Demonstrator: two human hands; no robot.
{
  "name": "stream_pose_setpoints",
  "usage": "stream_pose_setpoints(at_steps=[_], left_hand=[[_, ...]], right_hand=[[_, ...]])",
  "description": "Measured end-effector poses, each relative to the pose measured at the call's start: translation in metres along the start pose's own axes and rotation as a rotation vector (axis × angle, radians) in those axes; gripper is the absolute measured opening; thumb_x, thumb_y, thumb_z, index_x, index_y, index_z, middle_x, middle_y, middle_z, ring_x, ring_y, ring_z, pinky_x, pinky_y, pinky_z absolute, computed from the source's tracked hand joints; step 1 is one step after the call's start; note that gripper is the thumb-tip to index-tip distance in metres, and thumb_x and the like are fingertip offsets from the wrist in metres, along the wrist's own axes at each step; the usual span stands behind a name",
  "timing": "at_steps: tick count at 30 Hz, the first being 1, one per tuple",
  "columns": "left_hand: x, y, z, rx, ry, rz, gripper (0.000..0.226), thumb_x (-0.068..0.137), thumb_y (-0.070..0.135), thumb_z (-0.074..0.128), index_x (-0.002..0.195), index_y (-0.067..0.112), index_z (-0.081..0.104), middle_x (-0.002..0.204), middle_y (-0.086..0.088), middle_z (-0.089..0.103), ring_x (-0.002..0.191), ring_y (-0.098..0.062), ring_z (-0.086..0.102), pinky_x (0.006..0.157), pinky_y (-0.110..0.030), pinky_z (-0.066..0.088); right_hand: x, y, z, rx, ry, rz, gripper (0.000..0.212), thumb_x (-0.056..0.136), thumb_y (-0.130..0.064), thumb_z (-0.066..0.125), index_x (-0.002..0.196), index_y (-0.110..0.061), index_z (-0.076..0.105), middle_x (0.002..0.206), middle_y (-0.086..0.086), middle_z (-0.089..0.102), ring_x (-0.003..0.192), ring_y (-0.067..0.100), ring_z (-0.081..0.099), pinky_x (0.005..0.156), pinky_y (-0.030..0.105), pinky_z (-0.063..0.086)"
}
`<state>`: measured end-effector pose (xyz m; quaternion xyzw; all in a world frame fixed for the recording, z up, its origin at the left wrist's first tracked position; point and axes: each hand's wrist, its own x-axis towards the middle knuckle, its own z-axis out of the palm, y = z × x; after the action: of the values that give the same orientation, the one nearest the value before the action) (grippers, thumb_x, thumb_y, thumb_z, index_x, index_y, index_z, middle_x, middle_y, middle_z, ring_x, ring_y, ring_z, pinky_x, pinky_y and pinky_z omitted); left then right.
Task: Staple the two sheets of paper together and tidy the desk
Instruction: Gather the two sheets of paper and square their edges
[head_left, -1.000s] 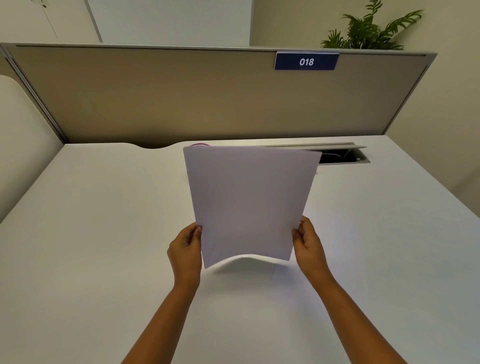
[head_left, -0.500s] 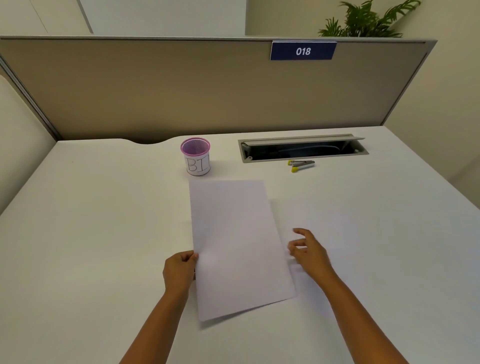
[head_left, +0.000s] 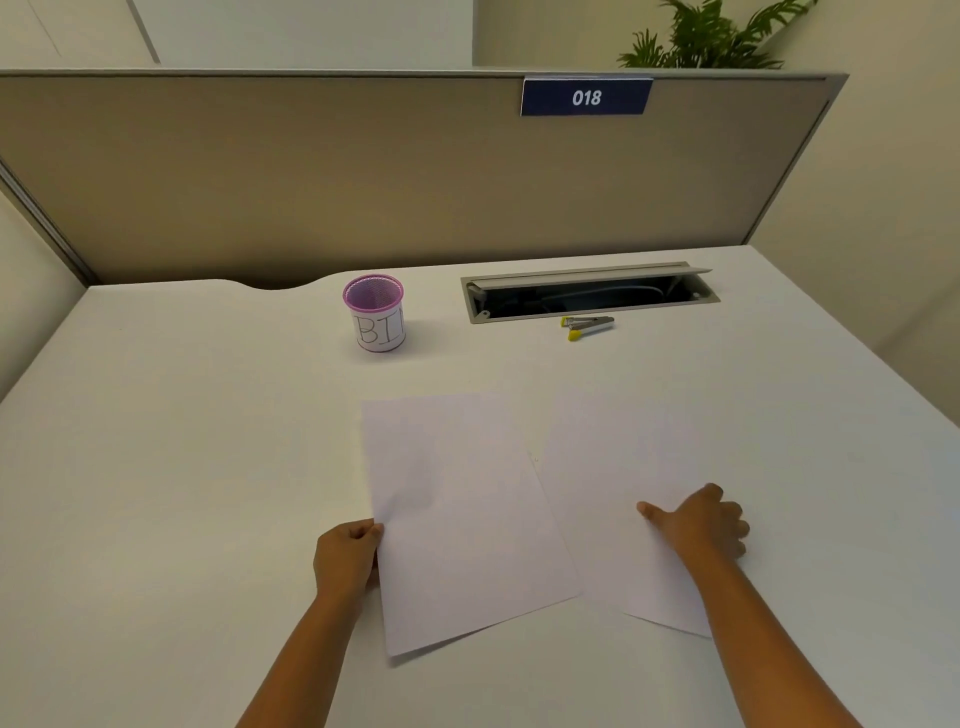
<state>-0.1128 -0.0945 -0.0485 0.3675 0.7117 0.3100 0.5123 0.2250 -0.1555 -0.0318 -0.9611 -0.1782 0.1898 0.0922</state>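
Two white sheets lie flat on the white desk. The left sheet (head_left: 462, 519) is angled, and my left hand (head_left: 345, 558) pinches its left edge near the lower corner. The right sheet (head_left: 602, 483) lies beside it, their inner edges meeting. My right hand (head_left: 698, 525) sits on the right sheet's right side, thumb stretched out on the paper and fingers curled at its edge. A small silver stapler (head_left: 587, 326) with yellow tips lies far back, right of centre, out of both hands' touch.
A pink mesh cup (head_left: 375, 314) labelled "BIN" stands at the back centre. An open cable hatch (head_left: 589, 293) is cut into the desk just behind the stapler. A beige partition (head_left: 363, 176) with a "018" plate closes the far edge.
The sheet held upright in both hands came down flat on the desk. My right hand let go of it and moved right onto the second sheet. My left hand kept its hold.
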Motion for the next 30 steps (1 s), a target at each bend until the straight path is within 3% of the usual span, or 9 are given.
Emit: stream_pose_setpoints(at_steps=[6, 10, 15, 20, 24, 30], left_hand=[[-0.002, 0.002, 0.0, 0.012, -0.006, 0.008, 0.011, 0.088, 0.008, 0.053, 0.088, 0.006, 0.064, 0.08, -0.016, 0.064, 0.07, -0.034, 0.057, 0.062, -0.035, 0.052], [0.001, 0.001, -0.002, 0.028, -0.012, 0.005, 0.013, 0.088, 0.008, 0.054, 0.089, 0.004, 0.065, 0.081, -0.018, 0.064, 0.067, -0.033, 0.057, 0.056, -0.032, 0.05], [0.001, 0.002, -0.002, 0.051, -0.019, 0.031, 0.014, 0.089, 0.008, 0.053, 0.078, 0.008, 0.062, 0.076, -0.017, 0.062, 0.065, -0.032, 0.053, 0.055, -0.031, 0.048], [0.002, 0.0, 0.0, 0.104, 0.001, 0.063, 0.021, 0.089, 0.011, 0.053, 0.07, 0.013, 0.062, 0.075, -0.018, 0.064, 0.063, -0.034, 0.056, 0.067, -0.043, 0.053], [0.001, 0.001, 0.0, 0.115, -0.001, 0.073, 0.016, 0.089, 0.012, 0.053, 0.077, 0.01, 0.063, 0.078, -0.019, 0.064, 0.063, -0.033, 0.054, 0.067, -0.041, 0.051], [0.0, 0.003, -0.002, 0.117, -0.015, 0.072, 0.031, 0.089, 0.011, 0.053, 0.06, 0.02, 0.058, 0.073, -0.018, 0.063, 0.06, -0.032, 0.053, 0.064, -0.039, 0.051]], right_hand=[[0.013, 0.004, -0.006, 0.277, -0.034, 0.047, 0.094, 0.067, -0.029, 0.08, 0.139, -0.01, 0.023, 0.132, 0.029, 0.033, 0.117, 0.047, 0.043, 0.095, 0.053, 0.04], [0.019, 0.016, -0.003, 0.441, 0.02, -0.039, 0.084, 0.073, -0.018, 0.076, 0.138, -0.008, 0.024, 0.13, 0.028, 0.049, 0.119, 0.041, 0.049, 0.094, 0.05, 0.042], [0.011, 0.017, -0.001, 0.265, 0.113, -0.055, 0.069, 0.076, -0.023, 0.073, 0.129, -0.005, 0.034, 0.125, 0.027, 0.052, 0.116, 0.046, 0.046, 0.092, 0.053, 0.042], [0.011, 0.015, -0.001, 0.383, 0.154, -0.047, 0.048, 0.081, -0.009, 0.067, 0.121, -0.001, 0.042, 0.113, 0.026, 0.062, 0.113, 0.044, 0.051, 0.091, 0.05, 0.044], [0.013, 0.012, -0.006, 0.43, 0.091, 0.034, 0.039, 0.085, -0.01, 0.061, 0.121, -0.003, 0.049, 0.12, 0.025, 0.059, 0.112, 0.043, 0.054, 0.093, 0.049, 0.045], [0.01, 0.008, -0.023, 0.438, 0.067, -0.132, 0.032, 0.092, -0.008, 0.044, 0.121, -0.006, 0.058, 0.125, 0.018, 0.059, 0.11, 0.039, 0.056, 0.092, 0.042, 0.046]])
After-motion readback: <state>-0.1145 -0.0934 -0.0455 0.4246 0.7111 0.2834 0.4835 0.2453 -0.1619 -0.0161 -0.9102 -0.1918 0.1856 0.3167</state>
